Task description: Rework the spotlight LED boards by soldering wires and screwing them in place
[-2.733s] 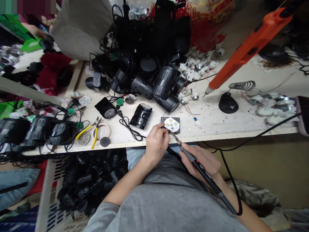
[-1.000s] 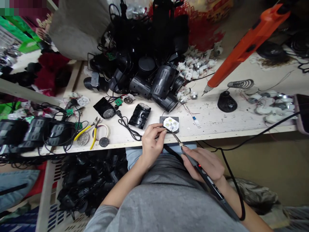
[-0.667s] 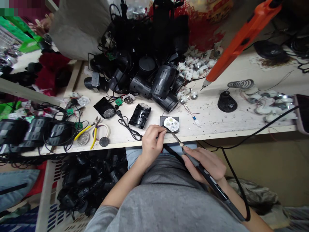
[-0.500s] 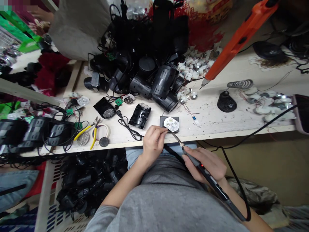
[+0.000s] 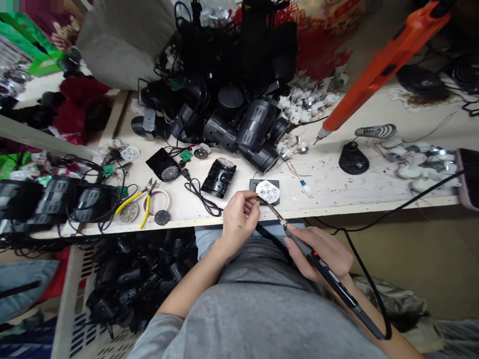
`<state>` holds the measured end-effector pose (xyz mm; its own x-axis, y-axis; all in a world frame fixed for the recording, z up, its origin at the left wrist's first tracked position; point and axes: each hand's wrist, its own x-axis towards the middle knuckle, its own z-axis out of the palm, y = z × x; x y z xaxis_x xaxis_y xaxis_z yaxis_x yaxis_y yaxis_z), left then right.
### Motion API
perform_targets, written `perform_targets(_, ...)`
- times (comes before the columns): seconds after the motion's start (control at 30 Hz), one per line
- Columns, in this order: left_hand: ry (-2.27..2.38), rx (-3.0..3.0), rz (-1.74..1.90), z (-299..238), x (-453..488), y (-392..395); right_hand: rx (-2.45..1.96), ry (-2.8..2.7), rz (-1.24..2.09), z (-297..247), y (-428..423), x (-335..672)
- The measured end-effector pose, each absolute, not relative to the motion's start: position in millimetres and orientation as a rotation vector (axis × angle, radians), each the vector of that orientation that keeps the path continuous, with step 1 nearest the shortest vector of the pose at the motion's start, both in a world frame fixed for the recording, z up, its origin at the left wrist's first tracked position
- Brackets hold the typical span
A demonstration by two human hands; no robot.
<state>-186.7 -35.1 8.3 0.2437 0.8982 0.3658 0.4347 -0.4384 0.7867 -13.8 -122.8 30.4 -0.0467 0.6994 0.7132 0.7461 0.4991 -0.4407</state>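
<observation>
My right hand (image 5: 324, 249) grips a soldering iron (image 5: 331, 281) with a lit red light, its tip pointing up and left. The tip reaches the near left edge of a white lens plate (image 5: 268, 191) with several round lenses. This plate rests on a dark rectangular block (image 5: 254, 184) near the bench's front edge. My left hand (image 5: 241, 214) is pinched at the plate's left side, close to the iron's tip. Between its fingertips is what looks like a thin wire, mostly hidden by the fingers.
Left of my hands lie an open black housing (image 5: 219, 178), a coiled plug cord (image 5: 200, 199) and yellow-handled cutters (image 5: 147, 204). Black lamp housings (image 5: 256, 124) pile up behind. An orange electric screwdriver (image 5: 381, 75) hangs at right. A crate (image 5: 77, 309) of black parts stands below.
My left hand's fingers have shifted and curled slightly at the plate's edge. The iron's tip has moved slightly up and left, closer to the plate. The whole view has shifted slightly.
</observation>
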Motion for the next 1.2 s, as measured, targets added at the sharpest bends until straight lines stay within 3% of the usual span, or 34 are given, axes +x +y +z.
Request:
perform_targets(0.43, 1.347, 1.895, 0.965, 10.7, -182.1, -28.9, -1.228, -1.810, -0.009, 30.0, -119.6, -15.2)
perform_targets(1.2, 1.141, 1.932, 0.861, 9.5, -194.4, -23.9, -1.256, -1.784, 0.012, 26.9, -121.6, -16.6)
